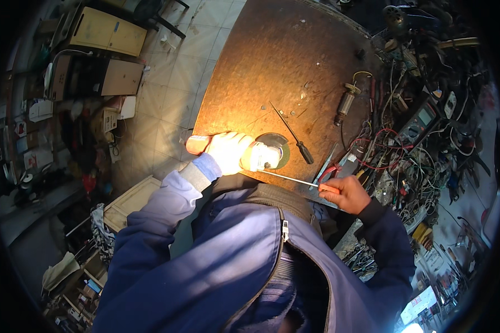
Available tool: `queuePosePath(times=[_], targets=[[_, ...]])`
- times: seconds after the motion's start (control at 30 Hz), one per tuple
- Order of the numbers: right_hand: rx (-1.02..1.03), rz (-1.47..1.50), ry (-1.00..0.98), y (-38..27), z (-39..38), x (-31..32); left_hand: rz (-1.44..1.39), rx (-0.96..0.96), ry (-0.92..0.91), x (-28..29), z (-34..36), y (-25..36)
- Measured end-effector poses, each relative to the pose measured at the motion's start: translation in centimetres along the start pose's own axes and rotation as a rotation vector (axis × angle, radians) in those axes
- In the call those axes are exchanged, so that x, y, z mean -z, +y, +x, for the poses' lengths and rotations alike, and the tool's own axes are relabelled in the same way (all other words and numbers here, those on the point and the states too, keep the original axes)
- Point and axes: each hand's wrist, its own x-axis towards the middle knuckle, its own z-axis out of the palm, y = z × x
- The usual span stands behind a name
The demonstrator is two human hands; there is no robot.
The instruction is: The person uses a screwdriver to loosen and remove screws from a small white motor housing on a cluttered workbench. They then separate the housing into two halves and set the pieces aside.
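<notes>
The person is wearing a dark blue zip-up jacket (222,261) with a metal zipper running down the front. Its long sleeves are ending in ribbed cuffs, the left one lighter blue-grey.

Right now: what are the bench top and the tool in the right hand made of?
Bench top: looks like rusty sheet steel, brown, mottled, dull.
Screwdriver in the right hand: thin bright shaft, likely steel; red handle, probably plastic, mostly hidden by the fingers.

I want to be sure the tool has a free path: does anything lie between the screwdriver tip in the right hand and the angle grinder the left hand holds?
Nothing visible does. The right hand points its screwdriver straight at the angle grinder under the left hand; its tip already reaches the grinder.
</notes>
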Motion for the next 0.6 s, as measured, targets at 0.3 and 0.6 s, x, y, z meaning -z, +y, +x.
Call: queuePosePath(times=[0.3, 0.6], targets=[[0.448, -0.493, 0.386, -0.9, -0.4, -1.8, 0.004, 0.006, -0.035, 0.8, 0.2, 0.3], [0.461, -0.904, 0.446, -2.4, -1.1, -2.1, 0.002, 0.0, -0.015, 0.5, 0.1, 0.1]])
